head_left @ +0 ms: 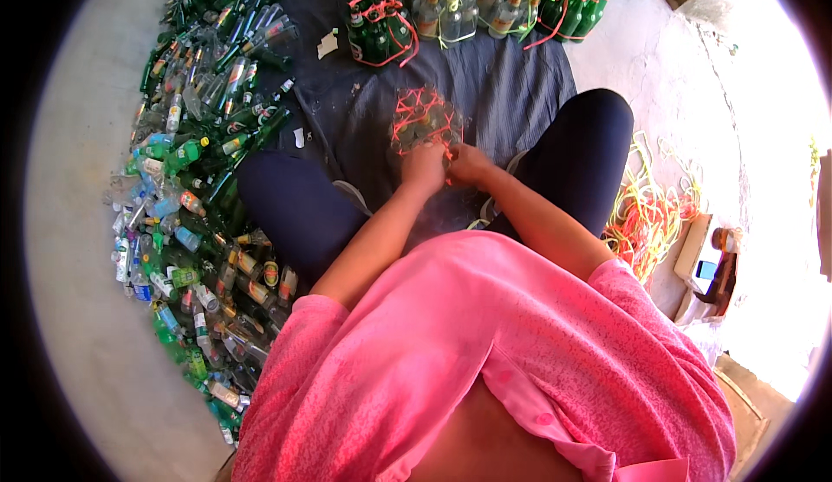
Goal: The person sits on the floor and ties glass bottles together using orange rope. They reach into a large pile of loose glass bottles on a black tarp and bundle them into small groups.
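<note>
A: Bottle bundle (426, 122), centre: position?
B: Over dark sheet (511, 92), just beyond L hand (423, 166) & R hand (469, 165).
A: Fingers?
B: Curled nr red strap (420, 98); blurred, so can't tell if gripping.
A: Poss. failure?
B: Uneven pull, e.g., could slip the strap; bundle might loosen, tilt & crack.

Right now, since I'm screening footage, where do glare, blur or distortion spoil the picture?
Head view: glare bleaches the right side beyond the white box; same head view: the bundle at the left hand and right hand looks slightly soft; head view again: fisheye distortion, black corners around the rounded image.
</note>
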`<state>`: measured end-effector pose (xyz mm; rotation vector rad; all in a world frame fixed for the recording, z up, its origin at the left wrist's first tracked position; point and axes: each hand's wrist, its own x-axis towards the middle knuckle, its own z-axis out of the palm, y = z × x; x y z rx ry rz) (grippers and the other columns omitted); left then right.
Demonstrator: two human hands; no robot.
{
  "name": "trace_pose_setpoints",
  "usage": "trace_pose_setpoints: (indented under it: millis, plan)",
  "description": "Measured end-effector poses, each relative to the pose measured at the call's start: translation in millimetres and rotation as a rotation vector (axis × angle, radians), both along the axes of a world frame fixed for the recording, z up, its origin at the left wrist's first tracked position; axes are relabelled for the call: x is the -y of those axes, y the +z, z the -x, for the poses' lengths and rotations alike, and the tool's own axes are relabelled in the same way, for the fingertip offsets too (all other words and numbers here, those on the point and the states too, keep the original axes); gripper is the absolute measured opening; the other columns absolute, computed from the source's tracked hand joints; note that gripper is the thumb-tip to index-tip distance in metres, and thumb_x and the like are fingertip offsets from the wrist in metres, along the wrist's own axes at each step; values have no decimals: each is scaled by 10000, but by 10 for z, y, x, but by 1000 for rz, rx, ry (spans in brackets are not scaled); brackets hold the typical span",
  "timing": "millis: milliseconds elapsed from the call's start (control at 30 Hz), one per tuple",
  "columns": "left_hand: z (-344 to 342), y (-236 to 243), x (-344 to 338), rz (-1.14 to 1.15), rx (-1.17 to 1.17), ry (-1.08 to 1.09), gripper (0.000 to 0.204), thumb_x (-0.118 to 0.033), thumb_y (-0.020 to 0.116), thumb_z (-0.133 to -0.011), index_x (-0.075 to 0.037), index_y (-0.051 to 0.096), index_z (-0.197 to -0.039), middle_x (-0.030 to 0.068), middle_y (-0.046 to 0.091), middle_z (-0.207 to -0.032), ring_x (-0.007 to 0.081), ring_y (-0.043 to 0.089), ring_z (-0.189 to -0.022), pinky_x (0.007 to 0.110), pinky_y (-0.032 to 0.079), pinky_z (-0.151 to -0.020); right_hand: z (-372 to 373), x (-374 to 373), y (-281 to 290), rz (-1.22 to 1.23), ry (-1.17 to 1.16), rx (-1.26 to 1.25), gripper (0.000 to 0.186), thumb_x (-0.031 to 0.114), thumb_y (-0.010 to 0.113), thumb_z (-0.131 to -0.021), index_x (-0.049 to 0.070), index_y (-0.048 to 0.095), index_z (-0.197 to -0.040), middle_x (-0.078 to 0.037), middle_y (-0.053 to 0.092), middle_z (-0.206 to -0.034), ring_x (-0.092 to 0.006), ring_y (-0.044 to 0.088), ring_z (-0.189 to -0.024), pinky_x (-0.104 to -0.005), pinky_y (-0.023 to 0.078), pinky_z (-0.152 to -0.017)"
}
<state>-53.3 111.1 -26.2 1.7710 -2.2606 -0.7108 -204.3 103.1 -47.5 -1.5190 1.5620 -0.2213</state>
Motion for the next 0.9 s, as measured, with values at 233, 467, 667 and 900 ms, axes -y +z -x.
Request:
trace_pose_setpoints:
  millis: [233, 467, 667, 900]
  plan:
    - [70, -9, -20, 34, 53, -57, 224, -67, 651, -809, -111, 681, -1027, 159, 685, -1062, 368, 633, -1066, 465, 512, -918, -39, -9, -318, 119, 86, -134, 352, 285, 673, -795, -10, 712, -983, -271, 714, -975, -423, 702, -948, -478, 557, -835]
    - [60, -100, -96, 333, 69, -87, 149, -167, 592, -868, -68, 658, -958, 163, 655, -1062, 322, 669, -989, 447, 549, -799, -22, -143, -392, 302, 2, -98, 263, 238, 566, -891, 5, 680, -935, -282, 692, -929, -479, 669, -888, -539, 534, -767]
    - [58, -86, -142, 234, 94, -48, 155, -150, 541, -886, -75, 652, -964, 154, 648, -1093, 324, 649, -1042, 438, 551, -835, 27, -92, -437, 739, 559, -439, 119, 154, 617, -795, 95, 693, -865, -128, 685, -790, -315, 688, -745, -433, 542, -618]
    - [69, -16, -212, 273, 74, 13, 176, -156, 551, -883, -90, 664, -1000, 129, 647, -1129, 317, 628, -1104, 432, 532, -888, 115, -82, -540, 777, 812, -574, 93, 154, 628, -766, 109, 696, -809, -99, 687, -771, -283, 685, -696, -412, 521, -550]
